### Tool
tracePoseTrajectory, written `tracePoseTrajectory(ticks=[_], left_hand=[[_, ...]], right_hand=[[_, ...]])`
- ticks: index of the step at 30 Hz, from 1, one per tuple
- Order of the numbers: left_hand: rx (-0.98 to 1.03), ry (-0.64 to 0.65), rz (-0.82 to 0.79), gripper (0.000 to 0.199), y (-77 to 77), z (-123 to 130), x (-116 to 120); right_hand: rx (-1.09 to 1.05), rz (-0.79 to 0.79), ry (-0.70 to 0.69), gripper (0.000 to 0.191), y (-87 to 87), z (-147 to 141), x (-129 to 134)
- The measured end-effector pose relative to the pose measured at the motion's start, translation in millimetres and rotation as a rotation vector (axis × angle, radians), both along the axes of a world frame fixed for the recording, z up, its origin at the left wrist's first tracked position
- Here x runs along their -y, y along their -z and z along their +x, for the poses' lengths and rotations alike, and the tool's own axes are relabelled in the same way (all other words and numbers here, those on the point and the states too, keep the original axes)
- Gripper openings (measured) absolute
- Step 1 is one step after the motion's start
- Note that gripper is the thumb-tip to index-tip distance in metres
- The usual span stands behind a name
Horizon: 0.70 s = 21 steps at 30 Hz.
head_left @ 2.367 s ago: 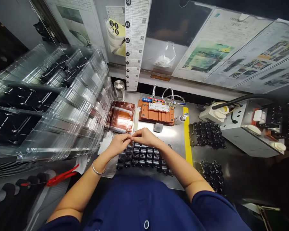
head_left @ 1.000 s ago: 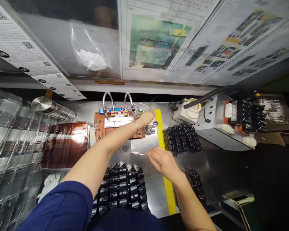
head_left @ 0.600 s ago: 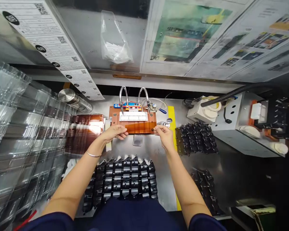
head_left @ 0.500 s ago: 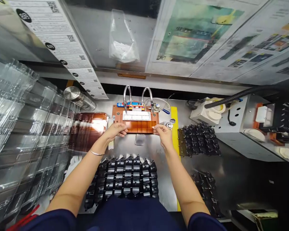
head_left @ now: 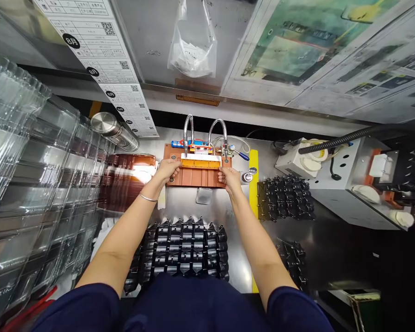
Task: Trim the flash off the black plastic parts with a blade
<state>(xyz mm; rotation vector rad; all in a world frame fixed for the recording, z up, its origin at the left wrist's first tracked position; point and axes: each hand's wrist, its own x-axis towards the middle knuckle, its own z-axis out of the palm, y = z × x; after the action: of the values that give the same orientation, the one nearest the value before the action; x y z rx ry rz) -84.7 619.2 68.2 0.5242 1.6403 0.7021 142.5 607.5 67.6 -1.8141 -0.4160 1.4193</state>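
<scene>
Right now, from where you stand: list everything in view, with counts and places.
orange plate: 1, orange, middle of the bench, under both hands
metal tubes: 2, silver, at the plate's far edge
clear trays: many, clear, stacked on the left
black parts: many, black, in rows nearest the person, with more to the right
steel flask: 1, silver, lying left of the plate
yellow tape: 1 strip, yellow, right of the plate
electrical box: 1, grey, far right
plastic bag: 1, clear, on the far wall
left hand: 1, on the plate's left side
right hand: 1, on the plate's right side
bracelet: 1, silver, left wrist
</scene>
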Motion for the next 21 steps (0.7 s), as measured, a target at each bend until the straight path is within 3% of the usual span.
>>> tracePoseTrajectory(ticks=[13, 21], left_hand=[[-0.027, 0.008, 0.027, 0.023, -3.9, 2.6, 0.8], [-0.035, 0.008, 0.025, 0.023, 1.3, 2.0, -0.2]], right_hand=[[-0.015, -0.006, 0.019, 0.024, -0.6, -0.2, -0.1], [-0.012, -0.029, -0.003, 0.026, 5.5, 2.2, -2.3]])
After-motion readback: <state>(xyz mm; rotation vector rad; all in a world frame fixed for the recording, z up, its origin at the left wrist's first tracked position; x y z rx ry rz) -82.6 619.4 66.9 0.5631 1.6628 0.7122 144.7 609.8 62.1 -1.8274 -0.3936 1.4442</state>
